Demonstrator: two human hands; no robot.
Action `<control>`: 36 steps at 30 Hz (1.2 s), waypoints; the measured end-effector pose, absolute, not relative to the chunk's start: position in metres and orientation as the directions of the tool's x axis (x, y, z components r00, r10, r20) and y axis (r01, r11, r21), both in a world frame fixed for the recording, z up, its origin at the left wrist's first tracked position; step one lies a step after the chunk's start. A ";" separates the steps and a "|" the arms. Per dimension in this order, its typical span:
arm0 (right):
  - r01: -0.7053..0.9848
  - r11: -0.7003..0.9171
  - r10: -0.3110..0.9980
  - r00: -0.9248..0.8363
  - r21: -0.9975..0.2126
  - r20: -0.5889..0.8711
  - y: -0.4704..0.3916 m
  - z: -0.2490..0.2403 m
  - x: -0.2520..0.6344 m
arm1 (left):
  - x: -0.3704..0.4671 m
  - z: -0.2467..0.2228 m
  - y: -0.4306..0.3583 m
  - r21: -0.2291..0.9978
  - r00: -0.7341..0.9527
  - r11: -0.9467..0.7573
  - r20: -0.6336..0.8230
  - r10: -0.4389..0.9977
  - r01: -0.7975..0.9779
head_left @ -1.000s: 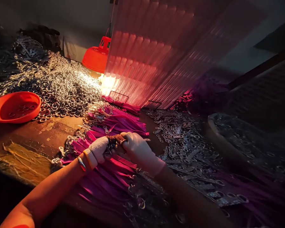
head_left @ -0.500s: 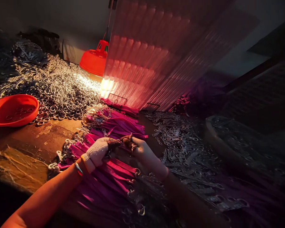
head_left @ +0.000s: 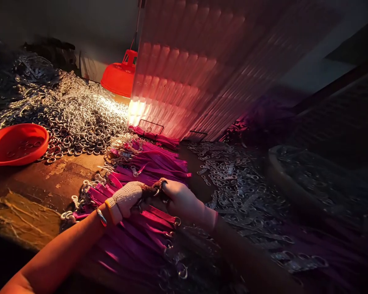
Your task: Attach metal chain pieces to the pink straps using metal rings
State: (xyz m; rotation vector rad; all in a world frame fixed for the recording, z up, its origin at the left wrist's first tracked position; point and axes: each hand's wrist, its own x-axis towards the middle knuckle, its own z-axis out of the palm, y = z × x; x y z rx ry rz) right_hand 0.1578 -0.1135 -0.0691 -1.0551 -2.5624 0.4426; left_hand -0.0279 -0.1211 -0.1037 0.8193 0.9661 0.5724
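Small metal piece (head_left: 156, 191), frame centre, pinched in gloved right hand (head_left: 185, 202). Gloved left hand (head_left: 128, 200) alongside, hands together at fingertips; left's grip shadowed, cannot tell. Purple straps (head_left: 135, 234) fanned beneath. Farther, red bowl (head_left: 6, 141), frame left; ring heap (head_left: 82, 116) behind, upper left. Red lamp (head_left: 118, 78) hanging beyond.

The location was a workshop, as indicated by the worn desk (head_left: 64, 171), the bulk heap of metal rings (head_left: 86, 116), the rows of purple straps (head_left: 162, 161), the loose metal hardware (head_left: 241, 179) and the low-hung red lamp (head_left: 118, 78).
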 end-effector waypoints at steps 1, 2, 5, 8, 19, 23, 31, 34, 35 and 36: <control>0.656 0.666 0.736 -0.654 -0.355 0.172 -0.116 -0.067 0.158 | -0.027 -0.104 -0.122 0.826 0.464 0.558 -0.463 0.755 -0.084; 0.694 0.647 0.756 -0.638 -0.315 0.145 -0.119 -0.064 0.159 | -0.027 -0.104 -0.123 0.841 0.463 0.533 -0.436 0.772 -0.096; 0.790 0.547 0.821 -0.571 -0.275 -0.005 -0.128 -0.056 0.158 | -0.027 -0.104 -0.128 0.916 0.480 0.398 -0.325 0.815 -0.054; 0.853 0.422 0.872 -0.475 -0.308 -0.122 -0.136 -0.051 0.156 | -0.025 -0.106 -0.131 0.974 0.527 0.225 -0.206 0.825 0.029; 0.812 0.070 0.985 -0.149 -0.579 -0.090 -0.171 -0.079 0.139 | -0.001 -0.101 -0.137 0.825 0.415 0.527 -0.414 0.810 -0.206; 0.833 0.055 0.995 -0.093 -0.551 -0.042 -0.181 -0.071 0.169 | -0.004 -0.090 -0.133 0.872 0.453 0.483 -0.400 0.797 -0.079; 0.965 0.127 0.986 -0.098 -0.230 0.136 -0.203 -0.103 0.185 | 0.017 -0.083 -0.075 0.766 0.359 -0.137 -0.130 0.924 0.628; 0.980 0.112 0.992 -0.102 -0.165 0.070 -0.211 -0.112 0.172 | 0.051 -0.092 -0.068 0.670 0.347 -0.196 -0.097 0.933 0.716; 0.980 0.125 0.991 -0.116 -0.157 0.069 -0.213 -0.113 0.170 | 0.061 -0.096 -0.067 0.639 0.347 -0.211 -0.093 0.933 0.740; 0.976 0.146 0.988 -0.135 -0.160 0.076 -0.216 -0.114 0.169 | 0.070 -0.099 -0.068 0.611 0.347 -0.221 -0.094 0.933 0.760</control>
